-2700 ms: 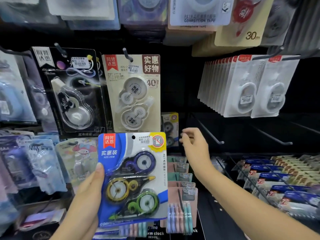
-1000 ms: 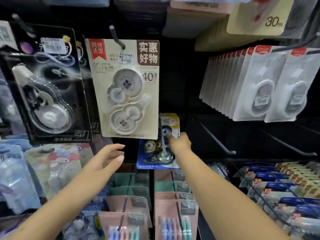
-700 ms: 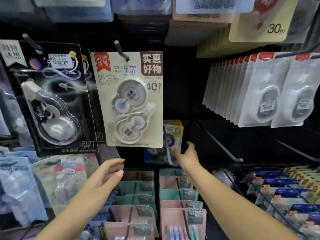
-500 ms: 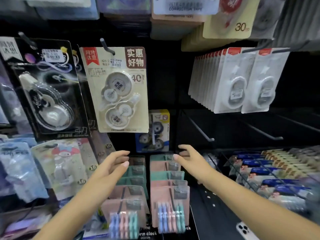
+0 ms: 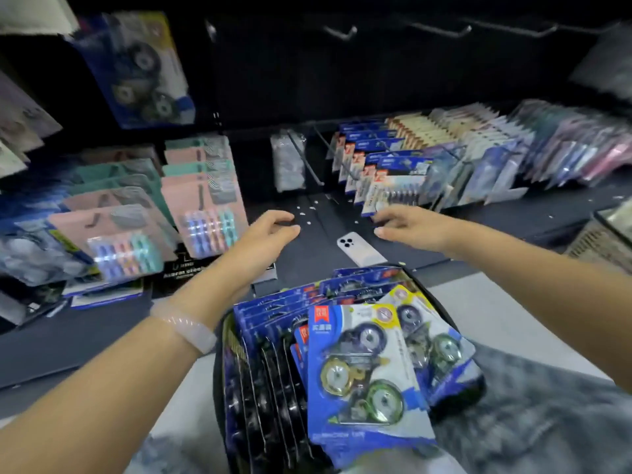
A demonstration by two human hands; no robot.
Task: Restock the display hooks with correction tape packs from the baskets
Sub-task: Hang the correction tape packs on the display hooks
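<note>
While the left hand [image 5: 273,230] and right hand [image 5: 407,227] are held empty above the dark shelf [image 5: 478,217], fingers loosely curled and slightly spread, the blue tape packs [image 5: 362,374] are seen stacked in the basket [image 5: 219,371] below, near a phone [image 5: 359,249].

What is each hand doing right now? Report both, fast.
Left hand: open, fingers loosely curled, holding nothing.
Right hand: open, fingers extended, holding nothing.
</note>
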